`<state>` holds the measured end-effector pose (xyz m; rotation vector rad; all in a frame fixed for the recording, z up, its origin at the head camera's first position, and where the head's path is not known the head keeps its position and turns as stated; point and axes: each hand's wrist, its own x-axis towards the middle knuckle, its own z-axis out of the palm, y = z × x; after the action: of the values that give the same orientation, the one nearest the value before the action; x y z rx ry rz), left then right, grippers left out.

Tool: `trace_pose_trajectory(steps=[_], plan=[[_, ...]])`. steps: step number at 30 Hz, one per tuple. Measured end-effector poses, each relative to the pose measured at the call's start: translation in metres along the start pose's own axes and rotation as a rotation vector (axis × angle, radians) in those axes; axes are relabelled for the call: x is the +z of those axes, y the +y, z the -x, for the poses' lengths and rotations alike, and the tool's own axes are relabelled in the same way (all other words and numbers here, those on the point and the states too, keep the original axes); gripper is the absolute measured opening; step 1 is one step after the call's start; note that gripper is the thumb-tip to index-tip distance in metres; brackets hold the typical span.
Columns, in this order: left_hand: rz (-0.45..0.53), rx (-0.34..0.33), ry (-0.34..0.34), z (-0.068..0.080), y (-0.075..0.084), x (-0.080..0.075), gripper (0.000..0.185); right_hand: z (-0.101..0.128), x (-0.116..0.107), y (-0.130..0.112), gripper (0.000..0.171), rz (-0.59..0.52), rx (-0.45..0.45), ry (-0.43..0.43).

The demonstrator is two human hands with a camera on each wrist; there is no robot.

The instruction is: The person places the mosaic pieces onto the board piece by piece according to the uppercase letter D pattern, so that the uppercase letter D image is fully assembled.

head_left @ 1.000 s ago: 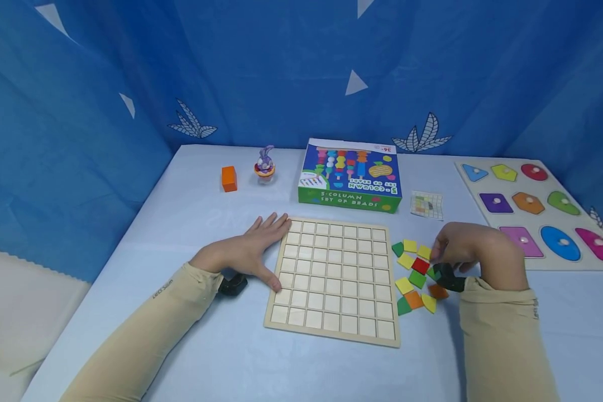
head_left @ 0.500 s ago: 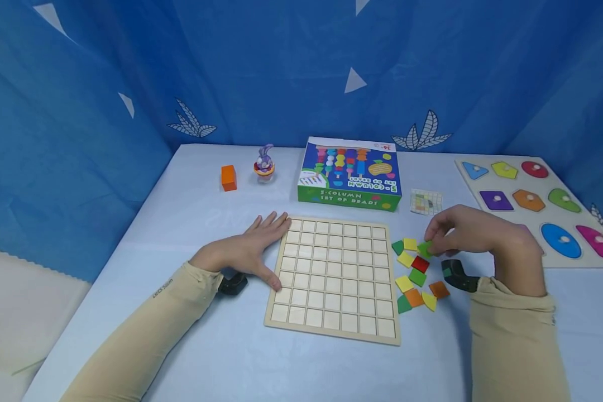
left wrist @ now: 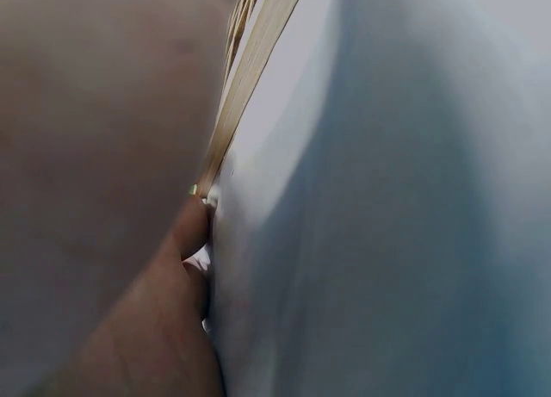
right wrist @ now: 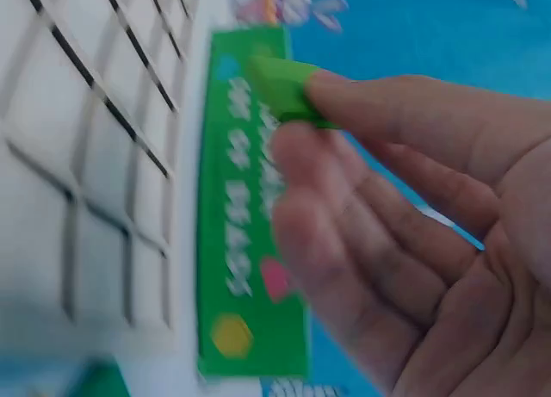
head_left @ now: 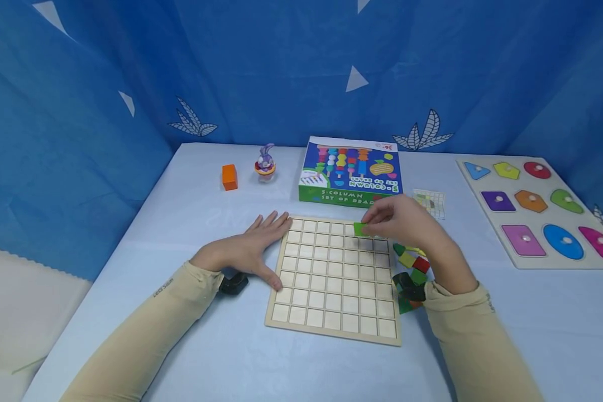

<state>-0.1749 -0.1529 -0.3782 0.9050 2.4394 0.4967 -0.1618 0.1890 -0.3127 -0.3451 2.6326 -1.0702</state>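
Pale blue worktop point(head_left: 191, 212), blue curtain behind it. Wooden grid board point(head_left: 334, 279) lies flat at the middle of the worktop, near the front edge, all its square cells bare. Shape peg puzzle point(head_left: 535, 209) sits along the right edge. Bead set box point(head_left: 349, 173) stands behind the board's far edge, with a small pattern card point(head_left: 430, 202) just right of it. Orange block point(head_left: 229, 177) and a small rabbit figure point(head_left: 264, 163) are toward the far left corner, near each other but apart.

Left hand point(head_left: 243, 251) lies flat on the worktop, fingers straight and together, pressing against the board's left edge; thumb tip sits on the board's left rim. Left wrist view shows only skin and the board's edge close up.

Right hand point(head_left: 404, 223) is over the board's far right corner and pinches a green tile point(head_left: 360, 228) between thumb and fingertips point(right wrist: 331, 91). In the right wrist view the tile point(right wrist: 280, 87) pokes out past the fingertips, gripped at one end, the rest of it free. It hangs above the far rows of cells; whether it touches the board cannot be told.

Loose coloured tiles point(head_left: 414, 262) lie in a cluster just beside the board's right edge, partly hidden by the right wrist.
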Motion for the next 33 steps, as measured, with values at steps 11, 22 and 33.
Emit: trace_pose_trajectory(steps=[11,22,33], plan=[[-0.020,0.009,0.003,-0.003,0.002,0.001,0.146,-0.013,0.044,-0.017,0.007,-0.052,-0.086,-0.044],[-0.018,0.002,0.012,0.000,0.001,0.002,0.145,-0.036,0.080,-0.036,0.005,0.071,-0.034,0.002],[-0.019,0.020,0.018,0.001,0.001,0.002,0.145,-0.035,0.092,-0.043,0.013,0.133,-0.032,-0.012]])
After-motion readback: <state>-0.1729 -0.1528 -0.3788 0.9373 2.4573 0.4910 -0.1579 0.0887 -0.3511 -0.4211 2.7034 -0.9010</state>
